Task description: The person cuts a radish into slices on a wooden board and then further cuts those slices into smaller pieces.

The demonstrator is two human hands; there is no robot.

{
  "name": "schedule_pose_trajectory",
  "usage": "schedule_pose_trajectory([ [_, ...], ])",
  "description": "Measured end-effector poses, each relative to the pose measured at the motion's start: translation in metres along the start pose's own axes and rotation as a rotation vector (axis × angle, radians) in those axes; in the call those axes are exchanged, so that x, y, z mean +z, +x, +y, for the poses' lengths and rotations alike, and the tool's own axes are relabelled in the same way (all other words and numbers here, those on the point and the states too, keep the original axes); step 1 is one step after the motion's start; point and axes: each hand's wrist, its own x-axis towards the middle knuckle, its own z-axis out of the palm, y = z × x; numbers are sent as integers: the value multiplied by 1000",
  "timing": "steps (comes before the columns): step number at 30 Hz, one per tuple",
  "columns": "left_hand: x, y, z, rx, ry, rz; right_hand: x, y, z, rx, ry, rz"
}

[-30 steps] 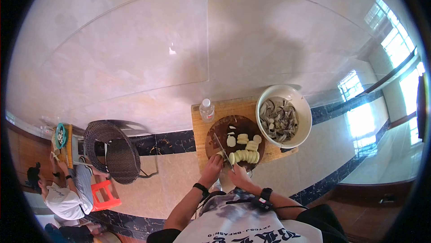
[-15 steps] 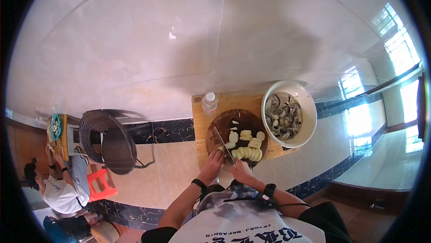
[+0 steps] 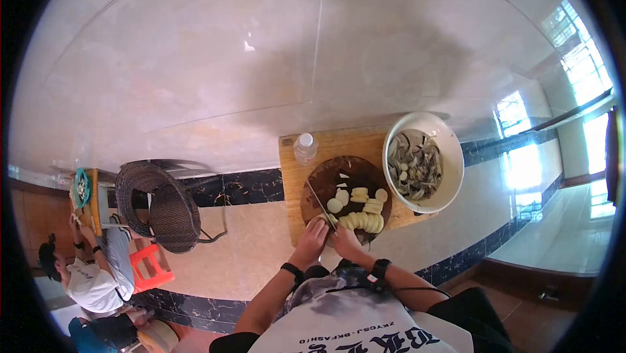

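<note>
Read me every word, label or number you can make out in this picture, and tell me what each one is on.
"ZKYOGJ-BKFASH/0", roughly, small and blurred: on the person's shirt.
Larger characters below that line on the shirt: cut off at the picture's edge, unreadable.
No writing shows on the bottle, the bowl or the knife in the right hand.

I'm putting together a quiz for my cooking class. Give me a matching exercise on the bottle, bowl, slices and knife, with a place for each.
1 bottle
2 bowl
3 slices
4 knife

a in a row on the round board
b held in the right hand
c far left corner of the table
d right end of the table

Pairs: 1-c; 2-d; 3-a; 4-b
</note>
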Motion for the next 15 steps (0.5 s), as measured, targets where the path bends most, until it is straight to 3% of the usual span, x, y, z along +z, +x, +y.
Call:
schedule_pose_trajectory([
  [9,-13,6,11,-38,29,75,-28,-8,-25,88,-17,-88],
  [15,-15,11,14,-4,54,32,-27,-15,-14,82,9,2],
])
